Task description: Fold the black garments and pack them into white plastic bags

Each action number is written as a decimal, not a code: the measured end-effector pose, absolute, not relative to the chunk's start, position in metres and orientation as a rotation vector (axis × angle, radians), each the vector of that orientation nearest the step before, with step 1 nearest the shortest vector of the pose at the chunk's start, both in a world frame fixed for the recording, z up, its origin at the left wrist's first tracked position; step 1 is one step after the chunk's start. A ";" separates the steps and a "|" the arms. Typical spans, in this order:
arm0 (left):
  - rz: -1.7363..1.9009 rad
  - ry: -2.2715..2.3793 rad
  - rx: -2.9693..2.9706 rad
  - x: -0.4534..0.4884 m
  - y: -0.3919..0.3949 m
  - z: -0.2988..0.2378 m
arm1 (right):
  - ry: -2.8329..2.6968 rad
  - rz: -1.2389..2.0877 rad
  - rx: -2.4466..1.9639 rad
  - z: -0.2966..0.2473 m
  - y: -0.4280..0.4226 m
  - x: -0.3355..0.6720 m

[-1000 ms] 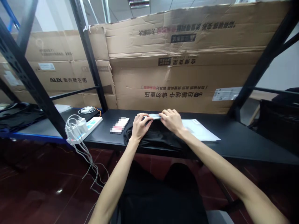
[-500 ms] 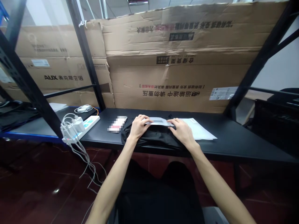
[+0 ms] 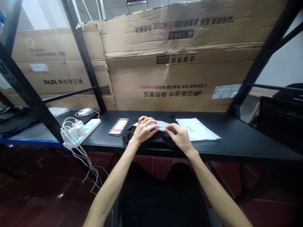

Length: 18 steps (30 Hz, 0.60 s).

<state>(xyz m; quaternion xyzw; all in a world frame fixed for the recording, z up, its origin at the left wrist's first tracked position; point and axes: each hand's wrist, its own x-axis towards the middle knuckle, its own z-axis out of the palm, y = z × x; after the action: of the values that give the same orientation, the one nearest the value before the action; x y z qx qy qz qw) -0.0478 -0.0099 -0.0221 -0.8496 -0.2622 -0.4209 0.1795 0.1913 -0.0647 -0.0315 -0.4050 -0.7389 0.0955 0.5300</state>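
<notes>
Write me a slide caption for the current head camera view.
Left hand and right hand hold a thin pale sheet over black fabric on a dark table.

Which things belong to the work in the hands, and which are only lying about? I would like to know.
Belonging to the work:
- pale sheet, held by left hand and right hand
- black fabric, beneath the hands

Apparently just lying about:
- pixelated item, left of the fabric
- power strip with cables
- pale stack, right of the fabric, possibly related
</notes>
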 end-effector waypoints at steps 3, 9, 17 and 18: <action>-1.248 -0.559 -2.341 -0.046 -0.010 -0.023 | -1.767 0.247 -0.877 -0.034 -0.067 0.186; -1.245 -0.517 -2.329 -0.047 -0.013 -0.024 | -1.714 0.330 -0.860 -0.033 -0.072 0.178; -1.184 -0.518 -2.396 -0.046 -0.013 -0.026 | -1.783 0.215 -0.875 -0.030 -0.073 0.182; -1.185 -0.529 -2.398 -0.046 -0.013 -0.026 | -1.783 0.207 -0.884 -0.030 -0.073 0.183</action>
<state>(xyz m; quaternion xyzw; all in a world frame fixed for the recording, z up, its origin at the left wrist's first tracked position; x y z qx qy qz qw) -0.0456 -0.0132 -0.0262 -0.8606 -0.1900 -0.4252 0.2062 0.1831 -0.0725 -0.0300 -0.3721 -0.7500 0.0870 0.5400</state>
